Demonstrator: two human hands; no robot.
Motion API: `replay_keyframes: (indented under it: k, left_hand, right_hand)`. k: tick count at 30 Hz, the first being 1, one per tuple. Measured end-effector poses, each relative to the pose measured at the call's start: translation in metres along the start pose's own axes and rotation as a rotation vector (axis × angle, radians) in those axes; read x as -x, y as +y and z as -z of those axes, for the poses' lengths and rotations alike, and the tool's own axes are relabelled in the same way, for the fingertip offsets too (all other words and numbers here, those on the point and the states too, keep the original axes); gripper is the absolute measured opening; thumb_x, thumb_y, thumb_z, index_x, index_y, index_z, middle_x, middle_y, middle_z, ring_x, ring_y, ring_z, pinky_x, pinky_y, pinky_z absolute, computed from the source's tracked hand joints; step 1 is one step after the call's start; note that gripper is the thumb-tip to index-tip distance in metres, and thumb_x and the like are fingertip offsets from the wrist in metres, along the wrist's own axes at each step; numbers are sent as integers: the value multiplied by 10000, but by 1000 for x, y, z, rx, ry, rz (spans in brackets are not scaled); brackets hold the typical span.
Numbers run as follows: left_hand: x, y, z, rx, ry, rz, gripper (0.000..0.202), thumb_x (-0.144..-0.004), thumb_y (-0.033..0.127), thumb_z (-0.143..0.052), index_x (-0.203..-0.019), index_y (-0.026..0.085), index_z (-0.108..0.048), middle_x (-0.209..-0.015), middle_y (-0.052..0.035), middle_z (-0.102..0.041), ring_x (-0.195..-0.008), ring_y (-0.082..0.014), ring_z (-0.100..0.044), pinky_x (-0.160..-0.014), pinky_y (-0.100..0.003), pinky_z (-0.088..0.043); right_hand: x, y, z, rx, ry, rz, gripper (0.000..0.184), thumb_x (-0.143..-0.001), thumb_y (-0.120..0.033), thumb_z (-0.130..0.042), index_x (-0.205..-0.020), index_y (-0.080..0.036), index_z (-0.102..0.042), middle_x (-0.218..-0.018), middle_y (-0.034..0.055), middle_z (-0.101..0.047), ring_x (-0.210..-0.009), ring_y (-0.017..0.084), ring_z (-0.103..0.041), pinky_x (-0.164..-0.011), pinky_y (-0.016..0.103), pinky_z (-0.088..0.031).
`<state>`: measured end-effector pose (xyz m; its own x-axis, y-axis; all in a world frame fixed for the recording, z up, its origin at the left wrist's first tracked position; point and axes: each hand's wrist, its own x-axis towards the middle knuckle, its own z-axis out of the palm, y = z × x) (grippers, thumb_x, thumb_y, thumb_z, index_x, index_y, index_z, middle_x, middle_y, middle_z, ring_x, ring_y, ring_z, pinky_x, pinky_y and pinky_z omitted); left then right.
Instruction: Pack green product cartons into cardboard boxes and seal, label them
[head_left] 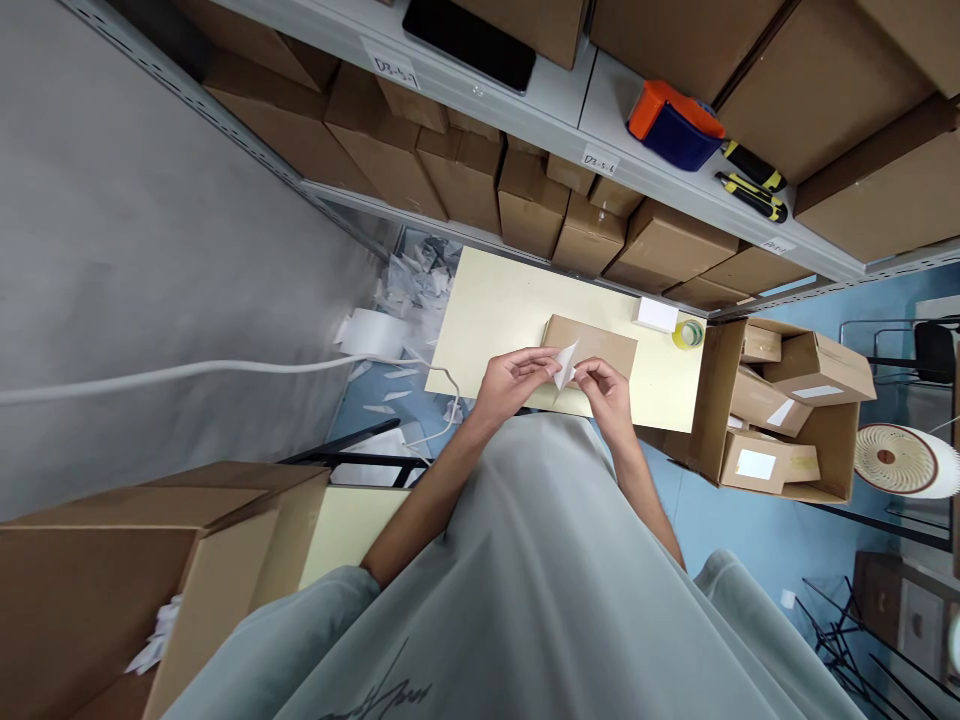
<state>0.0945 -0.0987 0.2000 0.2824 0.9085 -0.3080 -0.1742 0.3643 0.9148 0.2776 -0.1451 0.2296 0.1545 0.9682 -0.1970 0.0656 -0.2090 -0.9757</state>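
Between my two hands is a small white label-like slip of paper (566, 370), bent and standing at an angle. My left hand (517, 382) pinches its left side between thumb and fingers. At the slip's right edge my right hand (604, 392) is closed in a fingertip pinch. Just beneath and beyond the hands, a flat brown cardboard box (600, 343) lies on the pale yellow table (487, 310). Whether the slip has print on it cannot be seen.
A white box (655, 314) and a tape roll (688, 334) stand at the table's right. Beside it is a large carton (709, 410) holding several boxes. A shelf (555, 115) with cutters (754, 190) and a tape dispenser (675, 125) overhangs the back. A white cable (225, 372) crosses left.
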Motion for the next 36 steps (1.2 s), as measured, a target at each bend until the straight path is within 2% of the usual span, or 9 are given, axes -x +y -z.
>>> replay_keyframes:
  k: [7, 13, 17, 23, 28, 36]
  left_hand:
    - [-1, 2, 2, -2, -16, 1, 513, -748, 472, -972, -1144, 160, -876, -1022, -107, -865, -949, -237, -813, -1011, -416, -665]
    - [-1, 2, 2, -4, 13, 6, 548, -786, 575, -956, -1147, 170, -883, -1020, -105, -861, -958, -246, -812, -1004, -420, -667]
    - [-2, 0, 3, 2, -7, -4, 588, -775, 616, -961, -1150, 171, -881, -1021, -107, -861, -966, -251, -819, -1004, -422, -671]
    - [-4, -3, 5, 6, -11, -2, 618, -720, 584, -999, -1160, 171, -865, -1009, -107, -869, -968, -259, -830, -993, -429, -679]
    - [-5, -4, 5, 13, -18, 10, 684, -684, 538, -1031, -1224, 168, -834, -966, -92, -860, -941, -249, -828, -987, -428, -671]
    - [-6, -2, 5, 7, 6, -19, 604, -787, 580, -960, -1212, 168, -839, -968, -81, -838, -917, -216, -801, -947, -381, -659]
  right_hand:
    - [-1, -1, -2, -28, 4, 2, 286, -937, -524, -758, -861, -257, -689, -898, 28, -725, -921, 229, -686, -935, 382, -587]
    - [-3, -1, -2, -5, 4, -4, 287, -937, -529, -759, -865, -260, -690, -895, 26, -727, -929, 231, -687, -946, 386, -589]
    - [-3, 0, -3, -23, -1, 2, 293, -937, -536, -763, -869, -261, -691, -895, 28, -725, -925, 233, -692, -946, 390, -593]
    - [-4, 3, -3, 1, 5, -18, 323, -934, -571, -752, -870, -263, -677, -907, 31, -717, -935, 234, -689, -954, 390, -597]
    - [-4, 2, -4, 0, 7, -3, 276, -937, -522, -747, -868, -261, -691, -894, 24, -716, -923, 223, -684, -958, 379, -584]
    - [-6, 2, -4, -5, 17, -18, 283, -917, -528, -762, -863, -259, -695, -886, 24, -722, -922, 229, -688, -946, 387, -593]
